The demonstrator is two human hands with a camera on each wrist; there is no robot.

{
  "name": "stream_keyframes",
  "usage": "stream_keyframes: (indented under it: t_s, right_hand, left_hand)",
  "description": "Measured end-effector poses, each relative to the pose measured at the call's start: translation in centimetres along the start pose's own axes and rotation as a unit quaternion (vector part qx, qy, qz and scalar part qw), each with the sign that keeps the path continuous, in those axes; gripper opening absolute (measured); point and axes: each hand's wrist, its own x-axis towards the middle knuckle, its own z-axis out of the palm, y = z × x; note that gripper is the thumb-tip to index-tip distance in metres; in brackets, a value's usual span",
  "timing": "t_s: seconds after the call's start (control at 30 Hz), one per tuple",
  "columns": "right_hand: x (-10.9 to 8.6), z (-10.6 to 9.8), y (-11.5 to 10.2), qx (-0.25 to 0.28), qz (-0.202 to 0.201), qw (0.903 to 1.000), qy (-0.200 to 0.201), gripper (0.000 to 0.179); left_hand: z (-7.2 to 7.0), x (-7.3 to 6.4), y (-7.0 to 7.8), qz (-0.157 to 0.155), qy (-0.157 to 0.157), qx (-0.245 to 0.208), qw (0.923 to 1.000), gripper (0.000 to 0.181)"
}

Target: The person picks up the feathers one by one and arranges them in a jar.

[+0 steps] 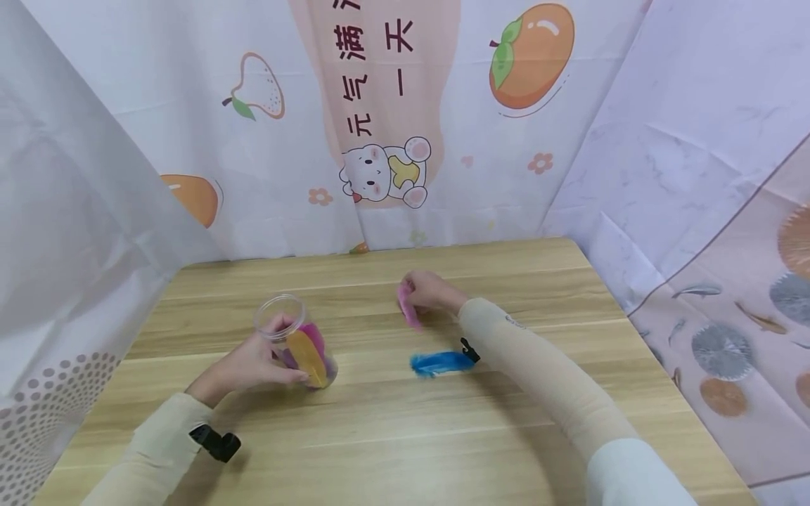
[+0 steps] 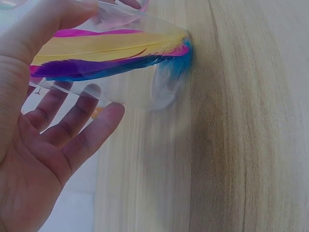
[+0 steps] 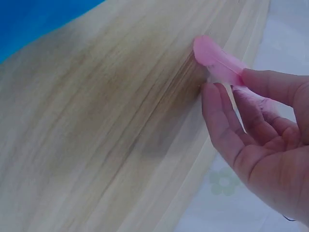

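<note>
A clear plastic cup (image 1: 280, 314) with feathers inside stands tilted on the table at the left. My left hand (image 1: 259, 362) grips its side, with the thumb across the near wall. Yellow, magenta, purple and blue feathers (image 2: 101, 50) show through the plastic in the left wrist view. Farther back and to the right, my right hand (image 1: 430, 289) pinches a pink feather (image 3: 217, 58) between thumb and fingers, close to the tabletop. On the wood beneath my right forearm lies a blue feather (image 1: 441, 362), its right end near the black wrist camera.
The wood-grain table (image 1: 392, 436) runs back to a printed curtain (image 1: 405, 218) hanging along its far edge. More cloth (image 1: 715, 281) hangs on the right side, and a pale sheet (image 1: 69, 232) on the left. Black wrist cameras (image 1: 216, 442) stick out from the sleeves.
</note>
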Motion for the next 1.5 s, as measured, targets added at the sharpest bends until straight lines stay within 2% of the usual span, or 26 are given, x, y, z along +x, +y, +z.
stream_keyframes:
  t_s: [0.13, 0.27, 0.37, 0.63, 0.77, 1.03, 1.5]
  right_hand:
    - [0.0, -0.1, -0.2, 0.001, 0.000, 0.9999, 0.012, 0.026]
    - [0.2, 0.1, -0.5, -0.006, -0.013, 0.9996, 0.022, 0.022]
    - [0.4, 0.3, -0.8, 0.000, -0.026, 0.9995, 0.015, 0.021]
    - [0.3, 0.5, -1.6, 0.056, -0.020, 0.9982, 0.005, 0.021]
    - [0.2, 0.6, -2.1, 0.097, -0.029, 0.9949, 0.000, 0.024]
    - [-0.5, 0.8, -3.7, 0.147, -0.032, 0.9885, -0.017, 0.026]
    - [-0.5, 0.4, -4.8, 0.186, -0.040, 0.9808, -0.040, 0.033]
  left_hand:
    - [0.1, 0.3, 0.0, 0.005, -0.001, -0.002, 1.0000, 0.072]
    - [0.1, 0.2, -0.1, 0.012, 0.002, -0.002, 0.9999, 0.071]
    - [0.1, -0.1, -0.2, 0.010, 0.006, 0.000, 0.9999, 0.071]
    - [0.0, 0.1, -0.1, 0.018, -0.001, 0.002, 0.9998, 0.070]
    - [0.0, 0.1, 0.0, 0.018, 0.000, 0.002, 0.9998, 0.070]
    - [0.0, -0.1, 0.0, 0.011, 0.001, 0.003, 0.9999, 0.071]
    - [0.1, 0.0, -0.2, 0.016, -0.001, 0.007, 0.9998, 0.070]
